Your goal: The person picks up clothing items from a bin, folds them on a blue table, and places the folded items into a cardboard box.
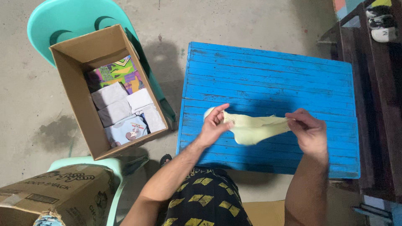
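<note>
A small pale yellow garment (253, 127) is stretched between both hands just above a blue slatted wooden table (272, 75). My left hand (214, 125) pinches its left end, where a dotted mesh patch shows. My right hand (309, 129) grips its right end. The cloth sags in the middle toward the table's front half.
An open cardboard box (79, 98) with several folded clothes rests on a mint green plastic chair (63, 19) at the left. A second cardboard box (54, 194) sits on another green chair at the bottom left. Dark wooden furniture (377, 104) with a shoe stands at the right. Concrete floor all around.
</note>
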